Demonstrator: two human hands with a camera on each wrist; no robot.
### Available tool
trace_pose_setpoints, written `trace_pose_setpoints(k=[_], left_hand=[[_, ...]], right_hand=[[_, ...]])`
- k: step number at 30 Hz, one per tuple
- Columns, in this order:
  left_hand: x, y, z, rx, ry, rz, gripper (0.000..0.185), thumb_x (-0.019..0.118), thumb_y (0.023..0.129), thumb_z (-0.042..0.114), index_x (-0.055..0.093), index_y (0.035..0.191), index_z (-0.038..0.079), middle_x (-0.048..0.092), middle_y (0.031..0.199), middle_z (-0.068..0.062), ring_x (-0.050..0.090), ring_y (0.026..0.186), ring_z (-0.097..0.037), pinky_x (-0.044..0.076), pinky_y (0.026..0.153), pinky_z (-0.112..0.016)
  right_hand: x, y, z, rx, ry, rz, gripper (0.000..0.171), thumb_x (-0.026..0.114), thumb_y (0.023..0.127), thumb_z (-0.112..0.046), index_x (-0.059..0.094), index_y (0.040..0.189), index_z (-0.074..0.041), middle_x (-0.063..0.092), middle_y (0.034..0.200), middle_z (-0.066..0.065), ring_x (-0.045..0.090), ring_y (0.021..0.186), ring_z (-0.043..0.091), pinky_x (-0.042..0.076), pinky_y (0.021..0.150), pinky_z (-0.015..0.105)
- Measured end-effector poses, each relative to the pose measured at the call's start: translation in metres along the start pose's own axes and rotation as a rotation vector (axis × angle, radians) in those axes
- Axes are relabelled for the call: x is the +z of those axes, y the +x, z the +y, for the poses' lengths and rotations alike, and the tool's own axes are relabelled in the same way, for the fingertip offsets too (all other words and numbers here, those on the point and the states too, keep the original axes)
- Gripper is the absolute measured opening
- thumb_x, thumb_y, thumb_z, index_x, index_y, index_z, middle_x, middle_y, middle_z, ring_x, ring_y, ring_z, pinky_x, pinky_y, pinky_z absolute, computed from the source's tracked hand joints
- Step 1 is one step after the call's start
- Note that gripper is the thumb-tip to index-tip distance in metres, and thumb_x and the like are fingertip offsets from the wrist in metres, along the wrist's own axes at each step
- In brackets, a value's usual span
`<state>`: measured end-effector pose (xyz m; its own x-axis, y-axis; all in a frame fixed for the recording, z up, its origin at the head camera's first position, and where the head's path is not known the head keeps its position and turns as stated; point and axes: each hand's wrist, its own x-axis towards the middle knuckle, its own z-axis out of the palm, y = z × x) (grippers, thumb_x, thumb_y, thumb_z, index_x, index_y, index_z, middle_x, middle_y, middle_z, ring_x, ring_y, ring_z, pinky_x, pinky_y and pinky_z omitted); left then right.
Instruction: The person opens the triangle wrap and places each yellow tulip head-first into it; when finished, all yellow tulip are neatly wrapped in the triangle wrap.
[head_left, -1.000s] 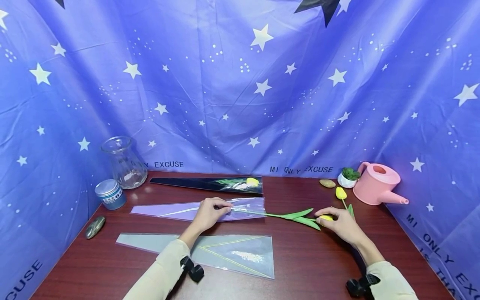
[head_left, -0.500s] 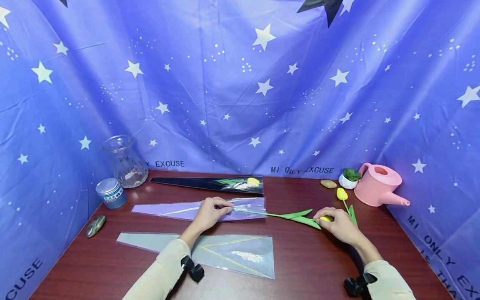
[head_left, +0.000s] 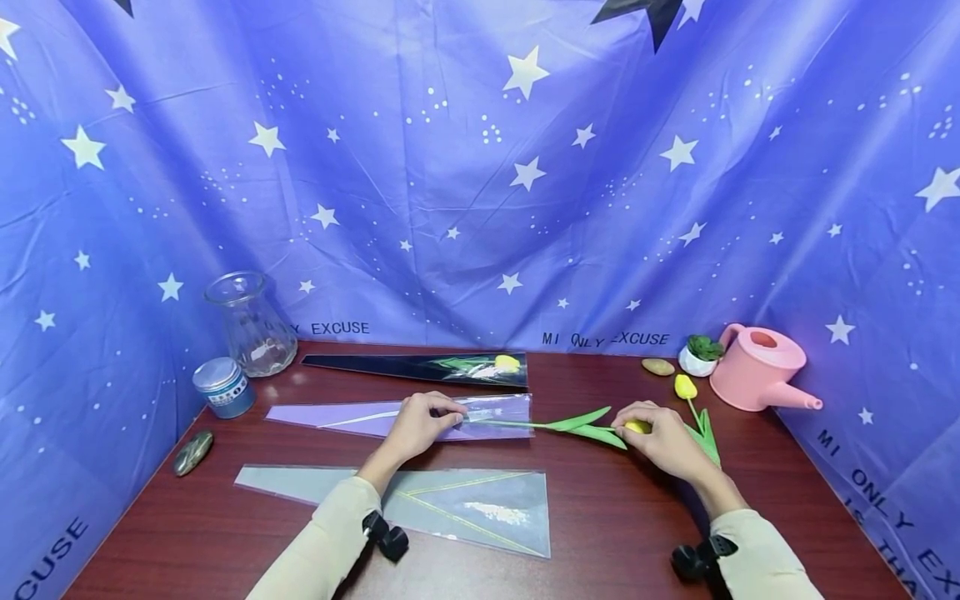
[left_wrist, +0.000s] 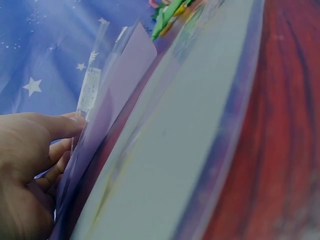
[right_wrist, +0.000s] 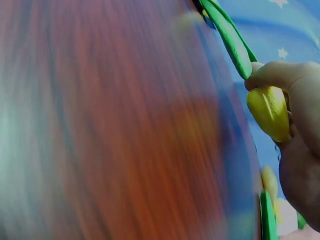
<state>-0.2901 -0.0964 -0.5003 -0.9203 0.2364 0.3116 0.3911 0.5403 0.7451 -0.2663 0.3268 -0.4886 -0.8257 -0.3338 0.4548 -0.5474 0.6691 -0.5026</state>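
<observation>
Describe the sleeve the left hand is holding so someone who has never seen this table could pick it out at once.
On the dark red table, three long tapered plastic sleeves lie one behind another. The left hand pinches the middle one, the purple sleeve. The black sleeve behind already holds a flower and the clear sleeve in front is empty; only the purple one has a green stem entering its mouth.

Glass vase [head_left: 251, 324] back left, blue-lidded tin [head_left: 222, 387] just in front; dark pebble [head_left: 192, 451] near left edge. Grey sleeve [head_left: 420, 502] flat at front. Black sleeve with yellow tulip [head_left: 442, 367] at back. Pink watering can [head_left: 757, 367], small potted plant [head_left: 699, 354], tan pebble [head_left: 657, 366] back right
</observation>
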Motion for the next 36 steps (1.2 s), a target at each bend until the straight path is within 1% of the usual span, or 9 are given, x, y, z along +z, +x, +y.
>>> trace_pose_setpoints(k=[4,9,15,17,22,25,29,33,36], left_hand=[[0.0,0.001,0.001,-0.003,0.003,-0.01,0.01,0.082,0.088,0.016,0.085,0.096,0.021,0.079,0.098,0.003,0.071,0.093,-0.015,0.053,0.079,-0.025],[0.0,0.001,0.0,-0.006,0.01,-0.011,0.01,0.082,0.089,0.016,0.085,0.097,0.021,0.079,0.099,0.004,0.07,0.09,-0.012,0.052,0.075,-0.022],[0.0,0.001,0.001,0.008,0.006,-0.006,0.01,0.082,0.089,0.016,0.085,0.097,0.02,0.079,0.098,0.002,0.07,0.09,-0.013,0.052,0.075,-0.023],[0.0,0.001,0.002,0.002,0.003,-0.01,0.01,0.082,0.088,0.016,0.085,0.096,0.021,0.079,0.098,0.003,0.07,0.091,-0.013,0.052,0.076,-0.022],[0.001,0.002,0.002,0.018,0.014,-0.012,0.01,0.082,0.088,0.014,0.085,0.096,0.02,0.08,0.097,0.003,0.071,0.09,-0.014,0.051,0.076,-0.022],[0.001,0.002,0.002,0.024,0.022,-0.009,0.01,0.082,0.088,0.013,0.085,0.096,0.019,0.08,0.097,0.003,0.071,0.089,-0.013,0.051,0.075,-0.021],[0.001,0.002,0.0,0.012,0.023,-0.005,0.01,0.082,0.088,0.015,0.085,0.095,0.021,0.08,0.097,0.004,0.07,0.089,-0.012,0.052,0.075,-0.022],[0.001,0.001,0.0,-0.006,0.017,-0.019,0.01,0.082,0.089,0.018,0.085,0.097,0.023,0.08,0.098,0.006,0.071,0.092,-0.011,0.052,0.077,-0.022],[0.001,-0.001,-0.001,-0.014,0.014,-0.022,0.01,0.081,0.09,0.018,0.085,0.098,0.023,0.079,0.099,0.005,0.071,0.091,-0.012,0.052,0.076,-0.022]], right_hand=[[0.013,0.011,-0.009,-0.011,0.035,-0.002,0.023,0.08,0.082,0.003,0.08,0.088,-0.02,0.075,0.091,-0.006,0.063,0.093,0.004,0.043,0.083,0.007],[0.031,0.027,-0.024,-0.008,0.077,-0.021,0.021,0.08,0.083,0.002,0.08,0.088,-0.019,0.075,0.092,-0.006,0.063,0.092,0.008,0.047,0.079,0.013],[0.052,0.041,-0.04,0.054,0.111,-0.085,0.016,0.079,0.087,-0.004,0.08,0.088,-0.02,0.075,0.094,-0.007,0.062,0.095,0.009,0.05,0.079,0.02],[0.057,0.043,-0.042,0.073,0.126,-0.102,0.015,0.079,0.088,-0.005,0.08,0.088,-0.021,0.075,0.095,-0.007,0.062,0.095,0.009,0.05,0.08,0.021],[0.068,0.044,-0.041,0.106,0.153,-0.123,0.016,0.079,0.088,-0.007,0.08,0.088,-0.023,0.075,0.095,-0.008,0.061,0.095,0.009,0.049,0.08,0.021],[0.071,0.043,-0.041,0.12,0.169,-0.113,0.016,0.079,0.088,-0.007,0.08,0.088,-0.023,0.075,0.096,-0.008,0.062,0.095,0.01,0.049,0.079,0.021],[0.071,0.042,-0.04,0.106,0.189,-0.104,0.015,0.081,0.086,-0.008,0.08,0.096,-0.019,0.076,0.105,-0.003,0.066,0.102,0.015,0.05,0.083,0.02],[0.062,0.037,-0.039,0.116,0.2,-0.105,0.022,0.083,0.085,-0.01,0.079,0.107,-0.015,0.075,0.115,0.0,0.067,0.11,0.019,0.052,0.088,0.022],[0.052,0.032,-0.035,0.151,0.207,-0.107,0.028,0.083,0.085,-0.01,0.077,0.113,-0.014,0.074,0.116,0.001,0.068,0.106,0.019,0.054,0.088,0.025]])
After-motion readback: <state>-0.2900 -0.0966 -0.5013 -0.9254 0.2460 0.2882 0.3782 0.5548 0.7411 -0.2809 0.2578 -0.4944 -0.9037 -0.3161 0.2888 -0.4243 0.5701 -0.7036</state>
